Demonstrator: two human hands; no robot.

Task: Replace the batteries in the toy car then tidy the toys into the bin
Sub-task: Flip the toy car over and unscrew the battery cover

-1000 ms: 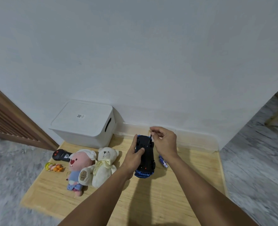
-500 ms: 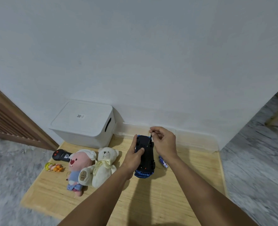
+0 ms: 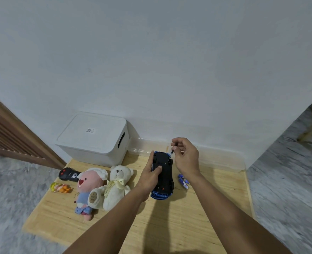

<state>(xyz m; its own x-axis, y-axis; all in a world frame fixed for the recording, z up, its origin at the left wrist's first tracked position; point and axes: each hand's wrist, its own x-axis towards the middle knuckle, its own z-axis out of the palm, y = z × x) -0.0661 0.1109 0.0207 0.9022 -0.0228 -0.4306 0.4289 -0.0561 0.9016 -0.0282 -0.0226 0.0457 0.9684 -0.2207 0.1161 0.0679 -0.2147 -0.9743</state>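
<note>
Right hand [image 3: 185,156]: fingertips pinched on a small screwdriver [image 3: 171,154], tip down on the car's underside.
Left hand [image 3: 152,176]: fingers curled round the upturned blue toy car [image 3: 163,180], on the wooden board [image 3: 169,226].
Batteries [image 3: 183,181]: just right of car.
White lidded bin [image 3: 94,138]: left of car, beyond it.
Teddy bear [image 3: 115,186], pink plush [image 3: 89,187]: left of car.

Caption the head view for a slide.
Left hand steadies upturned blue toy car; right hand pinches thin black screwdriver.
</note>
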